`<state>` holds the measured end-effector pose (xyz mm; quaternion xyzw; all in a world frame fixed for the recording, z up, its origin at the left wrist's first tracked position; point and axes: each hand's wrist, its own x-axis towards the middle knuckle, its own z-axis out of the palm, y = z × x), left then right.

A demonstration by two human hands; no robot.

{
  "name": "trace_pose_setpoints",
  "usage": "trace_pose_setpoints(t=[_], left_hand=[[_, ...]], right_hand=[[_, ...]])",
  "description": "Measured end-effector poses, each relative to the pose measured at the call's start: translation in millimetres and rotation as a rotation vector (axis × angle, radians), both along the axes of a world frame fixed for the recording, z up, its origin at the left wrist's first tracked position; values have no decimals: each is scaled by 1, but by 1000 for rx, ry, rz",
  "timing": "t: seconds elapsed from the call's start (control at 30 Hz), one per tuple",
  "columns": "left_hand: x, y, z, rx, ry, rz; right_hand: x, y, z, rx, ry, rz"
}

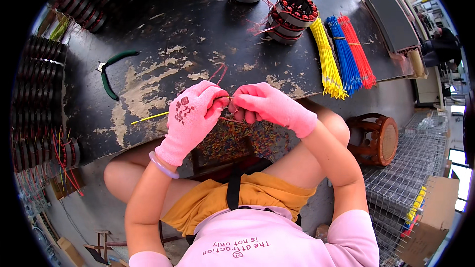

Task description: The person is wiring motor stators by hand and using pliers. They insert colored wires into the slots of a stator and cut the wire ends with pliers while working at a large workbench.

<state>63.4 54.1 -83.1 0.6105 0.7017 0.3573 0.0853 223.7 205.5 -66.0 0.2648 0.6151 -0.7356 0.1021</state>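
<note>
head view: worn black table point(173, 24) w/ wound rings point(292, 20) stacked nr yellow, blue & red wire bundles point(342, 52); pink-gloved l hand point(194, 113) & r hand point(272, 106) close tog. at table edge; green-handled pliers point(102, 67) lie l of them; yellow wire point(151, 117) pinched btw l thumb & forefinger, r fingers curled by its end, can't tell if gripping.

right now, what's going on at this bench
The pink-gloved left hand holds a yellow wire sticking out leftward. The right hand is close beside; what it grips is unclear. Green-handled pliers lie on the black table, and a yellow bundle, a blue bundle and a red bundle lie farther right.
</note>
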Motion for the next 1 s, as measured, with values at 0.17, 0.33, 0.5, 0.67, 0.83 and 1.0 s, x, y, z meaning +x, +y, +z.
trace_pose_setpoints(t=[0.17,0.33,0.5,0.67,0.83,1.0], left_hand=[[0,0,0,-4,-20,-3],[-1,4,1,37,19,-17],[-1,-1,-1,4,-19,-2],[-2,0,1,-12,-45,-18],[-2,0,-1,2,-35,-38],[-1,0,0,-6,-39,-29]], right_hand=[[0,-14,-12,1238,472,-59],[-11,0,-21,8,50,-223],[2,-19,-8,1113,310,-258],[-1,-16,-12,618,169,-142],[6,-7,-7,-32,48,-73],[3,-15,-18,1318,478,-9]])
